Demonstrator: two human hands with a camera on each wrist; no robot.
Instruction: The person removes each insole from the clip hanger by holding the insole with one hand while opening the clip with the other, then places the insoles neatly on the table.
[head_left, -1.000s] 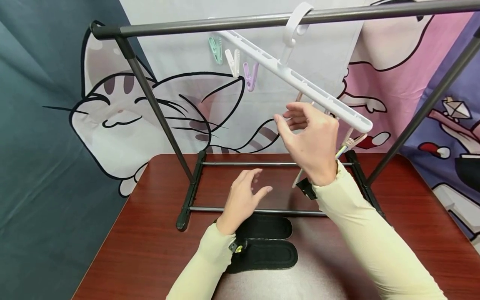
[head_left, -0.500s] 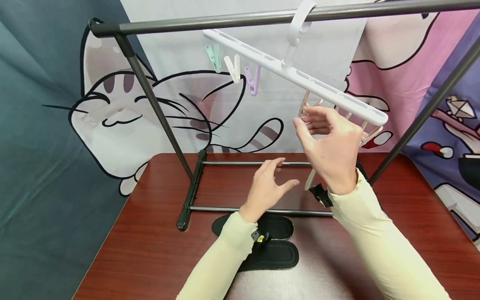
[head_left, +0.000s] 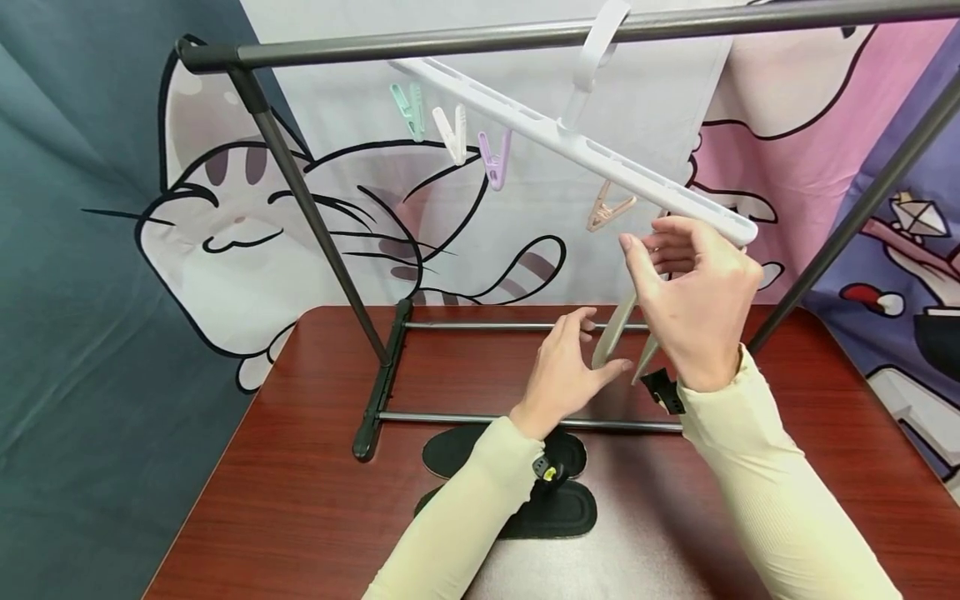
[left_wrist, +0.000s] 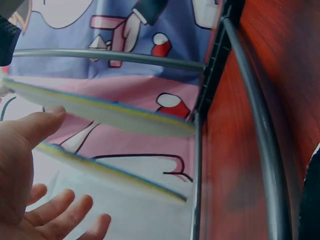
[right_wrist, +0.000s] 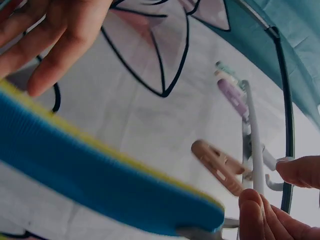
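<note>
A white clip hanger [head_left: 637, 173] hangs tilted from a dark metal rail. Two thin insoles hang below its right part, one insole [head_left: 615, 329] left of the other insole [head_left: 647, 358]; their edges show yellow and blue. In the right wrist view, one insole's blue face [right_wrist: 100, 170] fills the lower left. My right hand [head_left: 697, 292] is raised by the hanger's right end, thumb apart from its bent fingers, with nothing seen between them. My left hand [head_left: 562, 367] is spread beside the insoles' lower ends; in the left wrist view its thumb overlaps one insole [left_wrist: 100, 107], contact unclear.
Green [head_left: 408, 110], white [head_left: 452, 133], purple [head_left: 495, 158] and peach clothespins [head_left: 606, 208] dangle from the hanger. Two black insoles [head_left: 555, 508] lie on the reddish-brown table [head_left: 270, 467]. The rack's rail [head_left: 412, 46] crosses above; its lower bars [head_left: 442, 417] span the table.
Both my hands have moved to the right. The hanger dipped right and then swung back left a little. The hanging insoles have come into fuller view between my hands.
</note>
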